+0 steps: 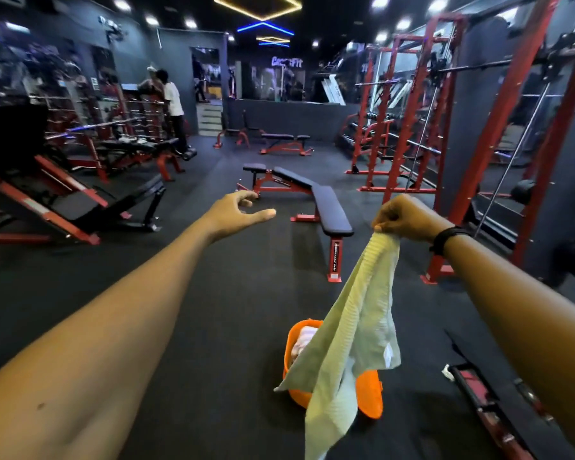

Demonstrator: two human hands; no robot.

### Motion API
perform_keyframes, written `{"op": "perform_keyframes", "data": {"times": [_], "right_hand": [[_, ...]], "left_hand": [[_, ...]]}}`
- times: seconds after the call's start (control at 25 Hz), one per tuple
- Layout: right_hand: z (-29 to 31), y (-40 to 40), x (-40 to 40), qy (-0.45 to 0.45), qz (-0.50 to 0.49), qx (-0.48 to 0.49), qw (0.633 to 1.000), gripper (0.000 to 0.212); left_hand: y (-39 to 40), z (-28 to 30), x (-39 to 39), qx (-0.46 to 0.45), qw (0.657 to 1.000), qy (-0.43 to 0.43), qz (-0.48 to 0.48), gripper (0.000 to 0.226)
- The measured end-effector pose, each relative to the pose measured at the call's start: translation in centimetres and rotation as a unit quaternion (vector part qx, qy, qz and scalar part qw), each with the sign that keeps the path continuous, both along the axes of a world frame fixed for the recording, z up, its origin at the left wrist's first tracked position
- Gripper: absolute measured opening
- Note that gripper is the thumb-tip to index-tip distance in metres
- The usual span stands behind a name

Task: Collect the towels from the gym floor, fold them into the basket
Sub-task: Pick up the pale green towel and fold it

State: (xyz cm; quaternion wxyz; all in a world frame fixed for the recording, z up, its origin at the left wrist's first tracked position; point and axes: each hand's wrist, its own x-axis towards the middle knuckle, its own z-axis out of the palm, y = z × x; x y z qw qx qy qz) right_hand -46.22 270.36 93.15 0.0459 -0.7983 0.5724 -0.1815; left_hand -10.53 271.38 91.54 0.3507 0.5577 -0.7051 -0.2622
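My right hand (402, 218) pinches the top corner of a pale green ribbed towel (352, 330), which hangs down in front of me. Behind and below the towel an orange basket (294, 336) stands on the black floor, with a light folded towel (304, 338) inside it. The hanging towel hides most of the basket. My left hand (238, 210) reaches forward at the same height, fingers loosely spread, holding nothing, about a hand's width left of the towel's top.
A black and red flat bench (329, 210) stands just beyond the basket. Red racks (409, 127) line the right side, more benches (120, 200) the left. A red and black piece of equipment (485, 400) lies on the floor at lower right. People (171, 104) stand far left.
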Motion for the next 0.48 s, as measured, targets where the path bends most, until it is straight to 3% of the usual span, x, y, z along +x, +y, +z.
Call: {"op": "perform_keyframes", "data": {"times": [0.48], "right_hand": [[-1.8,-22.3,4.5,-0.044,-0.01,0.051,0.998,0.008]], "left_hand": [[-24.4,-3.5,3.2,0.031,0.998,0.006,-0.049,0.076]]}}
